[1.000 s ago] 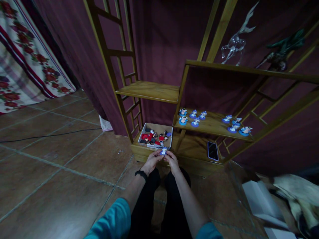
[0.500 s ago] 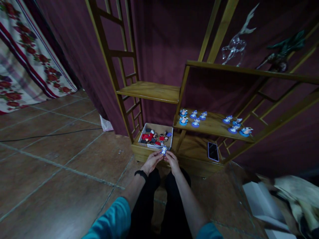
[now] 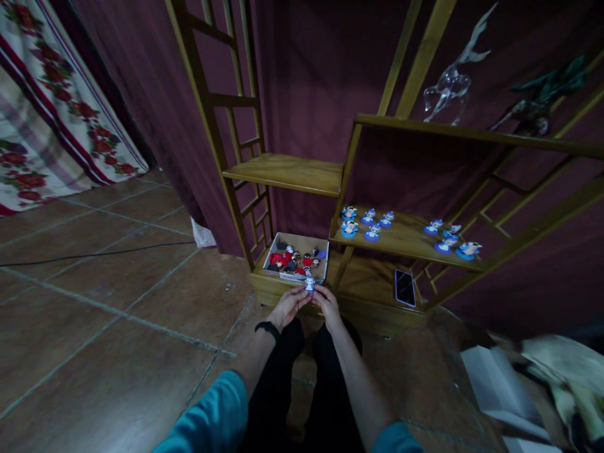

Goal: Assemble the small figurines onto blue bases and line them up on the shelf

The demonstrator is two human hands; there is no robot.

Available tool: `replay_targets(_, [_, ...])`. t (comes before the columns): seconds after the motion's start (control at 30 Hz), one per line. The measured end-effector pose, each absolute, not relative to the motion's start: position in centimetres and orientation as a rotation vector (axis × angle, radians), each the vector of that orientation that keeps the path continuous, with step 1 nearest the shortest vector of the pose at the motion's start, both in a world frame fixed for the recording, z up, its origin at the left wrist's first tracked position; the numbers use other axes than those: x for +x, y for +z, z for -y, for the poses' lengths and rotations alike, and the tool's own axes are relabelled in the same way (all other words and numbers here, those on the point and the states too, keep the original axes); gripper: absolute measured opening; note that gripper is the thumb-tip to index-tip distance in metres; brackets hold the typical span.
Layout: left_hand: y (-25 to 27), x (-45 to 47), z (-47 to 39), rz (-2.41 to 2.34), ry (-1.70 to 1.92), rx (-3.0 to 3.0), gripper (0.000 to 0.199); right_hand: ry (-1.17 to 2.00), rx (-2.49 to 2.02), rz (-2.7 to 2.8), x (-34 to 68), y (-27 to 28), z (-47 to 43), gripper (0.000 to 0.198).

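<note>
Between my two hands a small white-and-purple figurine (image 3: 309,284) stands upright, just in front of the box's near edge. My left hand (image 3: 289,304) pinches its base from the left. On the other side, the fingers of my right hand (image 3: 327,302) close on the base as well. Behind the figurine, the shallow cardboard box (image 3: 321,272) holds several jumbled figurines in red, black and white. More small figurines on round blue or purple bases, such as a purple one (image 3: 372,232) and a blue one (image 3: 468,250), stand in two groups on the shelf (image 3: 401,238) to the right.
A phone (image 3: 404,287) lies on the cabinet's lower board. A clear deer ornament (image 3: 448,88) and a dark green sculpture (image 3: 538,100) occupy the upper shelf. A bare wooden shelf (image 3: 287,173) juts out above the box. White boxes (image 3: 503,384) rest on the floor at right.
The figurine has shifted very slightly up and left in my hands, both still gripping it. The view has moved a little; the shelf figurines stand as before.
</note>
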State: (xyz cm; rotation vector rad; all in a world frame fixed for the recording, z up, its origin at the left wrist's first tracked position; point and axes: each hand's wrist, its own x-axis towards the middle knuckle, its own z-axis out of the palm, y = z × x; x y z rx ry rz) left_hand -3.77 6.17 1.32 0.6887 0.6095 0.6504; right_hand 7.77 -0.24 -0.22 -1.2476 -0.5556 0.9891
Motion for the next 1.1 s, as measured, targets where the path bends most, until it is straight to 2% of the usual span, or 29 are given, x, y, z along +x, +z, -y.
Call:
replay_targets(0.77, [-0.5,-3.1,-6.2,-0.701,0.873,0.838,0.049,1.018,-1.244,0.558,7.9,-0.6,0.2,0.040])
replay_targets(1.1, [0.0,-2.7,-5.7,-0.724,0.941,0.914,0.044,1.036,-1.206,0.568,7.5,-0.3,0.3,0.041])
